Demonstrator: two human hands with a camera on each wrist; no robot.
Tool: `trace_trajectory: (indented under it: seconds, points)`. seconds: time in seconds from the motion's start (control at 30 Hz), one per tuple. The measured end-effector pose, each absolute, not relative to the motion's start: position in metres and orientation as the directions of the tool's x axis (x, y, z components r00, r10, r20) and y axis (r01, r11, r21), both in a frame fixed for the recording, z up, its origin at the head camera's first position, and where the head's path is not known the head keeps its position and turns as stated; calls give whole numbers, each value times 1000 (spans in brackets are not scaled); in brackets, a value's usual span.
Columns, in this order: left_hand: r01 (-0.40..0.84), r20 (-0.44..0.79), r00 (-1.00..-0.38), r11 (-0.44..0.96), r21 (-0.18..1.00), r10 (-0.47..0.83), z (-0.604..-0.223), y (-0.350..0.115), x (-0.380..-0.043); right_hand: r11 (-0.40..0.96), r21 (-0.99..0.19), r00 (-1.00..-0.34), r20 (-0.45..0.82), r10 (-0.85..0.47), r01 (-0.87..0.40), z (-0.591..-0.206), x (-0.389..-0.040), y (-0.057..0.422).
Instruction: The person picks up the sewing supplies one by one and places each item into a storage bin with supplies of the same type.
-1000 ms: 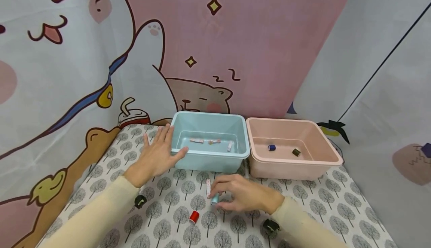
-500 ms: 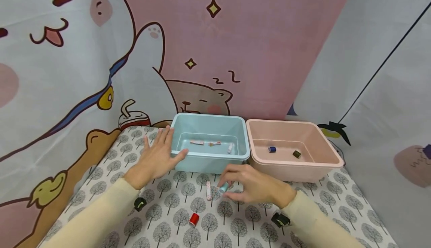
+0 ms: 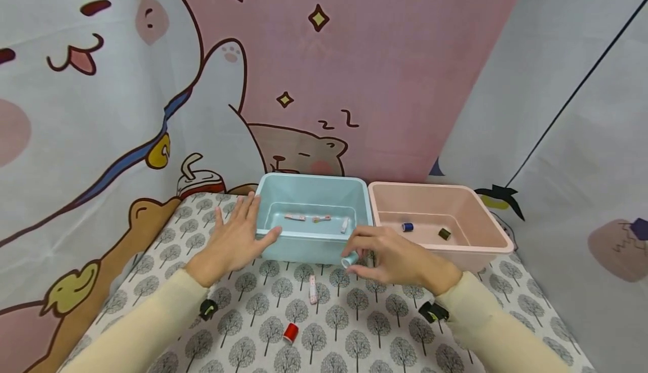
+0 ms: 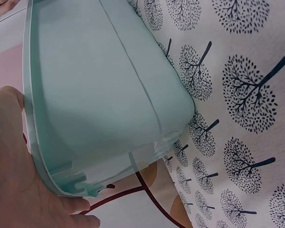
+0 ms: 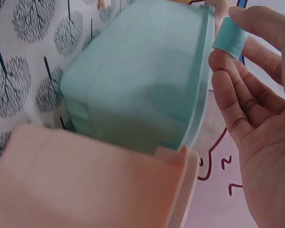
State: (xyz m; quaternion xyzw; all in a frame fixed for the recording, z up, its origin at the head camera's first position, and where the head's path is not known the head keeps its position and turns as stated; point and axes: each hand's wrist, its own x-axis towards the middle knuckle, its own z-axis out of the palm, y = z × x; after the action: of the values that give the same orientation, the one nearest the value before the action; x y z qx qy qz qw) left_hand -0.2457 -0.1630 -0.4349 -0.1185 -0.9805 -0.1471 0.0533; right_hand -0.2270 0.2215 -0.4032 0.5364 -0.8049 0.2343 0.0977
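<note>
My right hand (image 3: 390, 255) pinches a light blue thread spool (image 5: 230, 38) between thumb and fingertips, above the cloth by the front of the blue bin (image 3: 304, 246). My left hand (image 3: 230, 246) rests on that bin's left rim and front corner, its fingers fairly straight. Inside the blue bin lie several small items, among them a white patterned strip (image 3: 295, 217). The pink bin (image 3: 471, 255) stands to the right and holds a dark blue spool (image 3: 407, 227) and a dark green spool (image 3: 444, 234).
On the tree-print cloth (image 3: 243, 328) lie a red thread spool (image 3: 291, 332) and a small white-and-pink patterned strip (image 3: 313, 290). A cartoon-print curtain (image 3: 385, 80) hangs behind the bins.
My right hand has lifted the light blue spool off the cloth and carried it right and toward the bins. My left hand stays at the blue bin's edge.
</note>
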Motion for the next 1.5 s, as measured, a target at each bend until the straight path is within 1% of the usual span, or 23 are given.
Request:
trace_trajectory:
  seconds: [0.03,0.17,0.37,0.43,0.57,0.63,0.9,1.13,1.2,1.4,1.5]
  points:
    - [247,140,-966,929,275,216,-435,-163,-246,330,-269,-417,402,-816,-905,-401,-228,223]
    - [244,138,-967,930,274,214,-435,-164,-246,348,-228,-415,419,-808,-909,-392,-234,228]
    - [250,147,-965,929,273,216,-436,-164,-247,367,-259,-446,416,-792,-893,-379,-243,239]
    - [250,143,-966,929,272,217,-437,-164,-247,352,-259,-434,429,-792,-899,-375,-249,243]
    - [255,144,-964,926,279,222,-437,-162,-249,319,-211,-382,490,-784,-924,-369,-262,251]
    - [256,145,-964,926,279,223,-437,-162,-250,332,-190,-382,505,-774,-924,-366,-267,255]
    - [255,145,-964,929,267,222,-437,-163,-249,417,-183,-452,471,-758,-890,-361,-278,268]
    - [251,143,-965,929,271,219,-437,-165,-248,520,-198,-552,412,-725,-831,-357,-288,276]
    - [250,139,-966,928,276,219,-437,-165,-247,533,-201,-564,415,-714,-822,-356,-293,278]
    - [251,136,-966,927,280,220,-436,-164,-246,541,-182,-558,453,-695,-821,-352,-308,288]
    - [255,136,-965,926,278,225,-436,-163,-246,561,-194,-582,444,-681,-805,-349,-315,293]
